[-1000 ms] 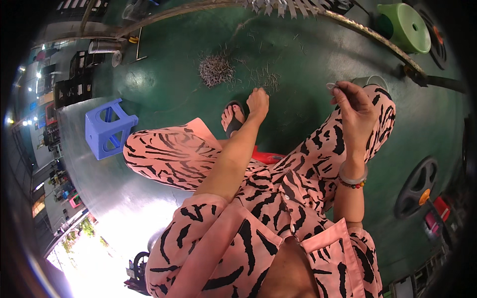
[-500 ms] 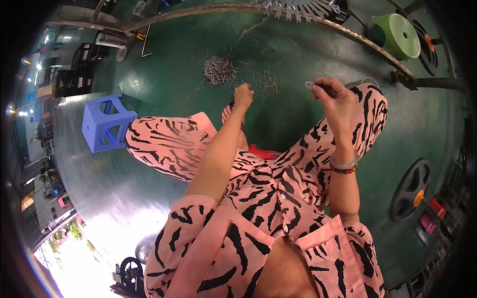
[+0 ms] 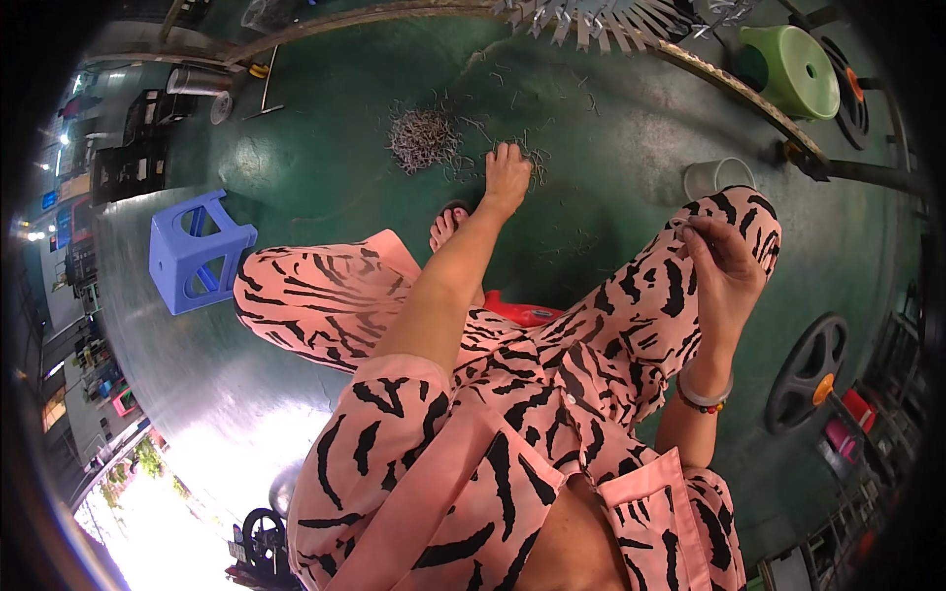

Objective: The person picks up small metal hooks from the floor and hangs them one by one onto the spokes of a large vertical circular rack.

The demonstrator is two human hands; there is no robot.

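Observation:
My left hand (image 3: 508, 179) reaches down to the floor among loose, thin, bent metal wire pieces (image 3: 537, 165). Its fingers are bent together at the tips, and whatever they pinch is hidden. Just left of it lies a dense grey heap (image 3: 423, 140) of the same kind of pieces. Above my right knee, my right hand (image 3: 727, 264) pinches a small pale wire loop (image 3: 679, 225) between thumb and forefinger. Beyond that knee stands a translucent plastic bucket (image 3: 702, 180), partly covered by the trouser leg.
A blue plastic stool (image 3: 202, 251) stands at left. A wooden beam (image 3: 734, 96) crosses the far side, with a fan of flat metal strips (image 3: 591, 22) above it. A green stool (image 3: 788, 74) is far right, a black wheel (image 3: 810, 374) at right, something red (image 3: 522, 312) between my legs.
My left hand has moved right, from beside the heap onto the scattered pieces. My right hand has drawn back toward me and right with the loop, uncovering more of the bucket.

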